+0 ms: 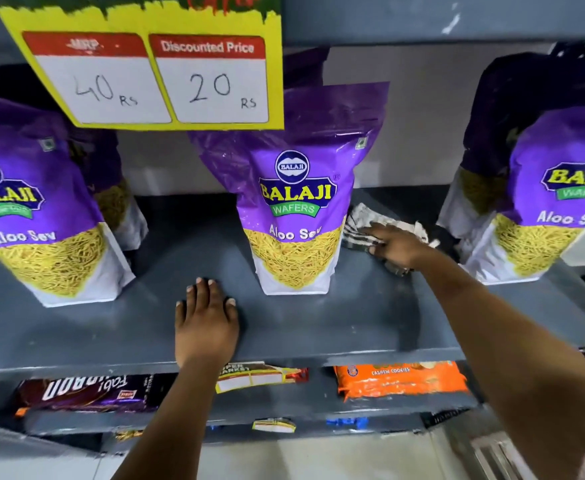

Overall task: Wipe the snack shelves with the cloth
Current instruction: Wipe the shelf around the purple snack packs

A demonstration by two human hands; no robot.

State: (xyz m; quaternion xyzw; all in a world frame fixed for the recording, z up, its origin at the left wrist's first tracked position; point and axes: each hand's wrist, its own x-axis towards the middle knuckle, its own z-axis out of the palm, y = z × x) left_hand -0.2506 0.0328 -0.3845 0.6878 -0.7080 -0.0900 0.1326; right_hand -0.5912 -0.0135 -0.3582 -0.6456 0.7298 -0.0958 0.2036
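Observation:
A grey metal shelf [336, 323] carries purple Aloo Sev bags. My right hand [393, 245] presses a checked cloth [367, 220] flat onto the shelf, deep in the gap between the middle bag [298, 202] and the right bag [540, 202]. The cloth is partly hidden under my fingers. My left hand [204, 320] lies palm down on the shelf near its front edge, fingers spread, just left of the middle bag and holding nothing.
Another purple bag [38, 209] stands at the left with one more behind it. A yellow price sign [159, 71] hangs from the shelf above. Below, a lower shelf holds a dark biscuit pack [86, 393] and an orange cookie pack [402, 379].

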